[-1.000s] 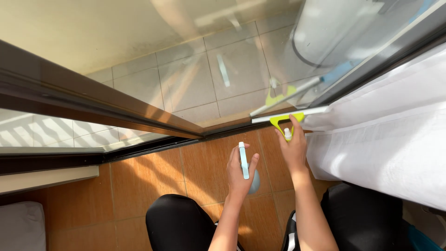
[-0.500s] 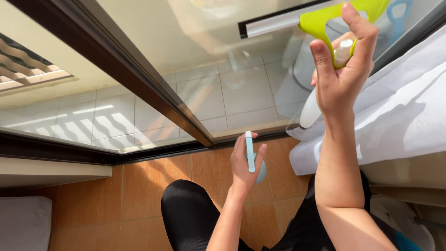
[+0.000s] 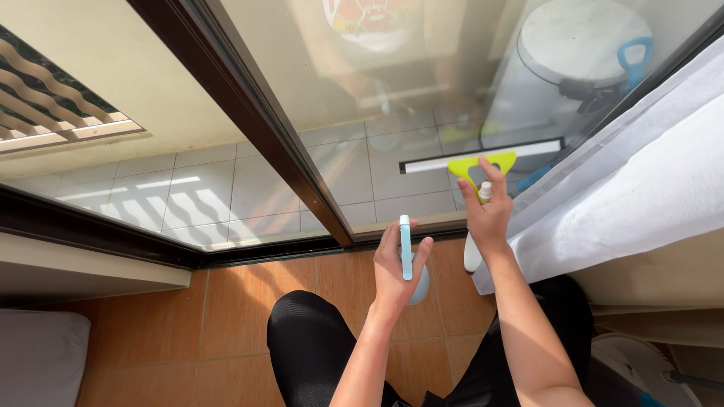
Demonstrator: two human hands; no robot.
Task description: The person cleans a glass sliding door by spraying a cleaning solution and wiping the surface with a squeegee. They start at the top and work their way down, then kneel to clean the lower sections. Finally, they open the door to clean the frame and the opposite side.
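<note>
My right hand (image 3: 489, 219) grips the white handle of a squeegee (image 3: 483, 160) with a yellow-green head; its long blade lies flat against the glass door (image 3: 392, 113), low on the pane. A pale blue spray bottle (image 3: 409, 260) is held upright in my left hand (image 3: 394, 267), just left of and below the right hand, over the terracotta floor tiles. My black-clad knee (image 3: 309, 339) shows under both arms.
A dark door frame (image 3: 256, 113) runs diagonally across the glass. White curtain fabric (image 3: 633, 196) hangs at the right. Outside stand a white round bin (image 3: 573, 68) with a blue clip and pale tiles. A grey cushion (image 3: 38, 362) lies at bottom left.
The right hand has drawn the squeegee down the glass from high on the pane to near its bottom. The left hand kept the bottle about where it was.
</note>
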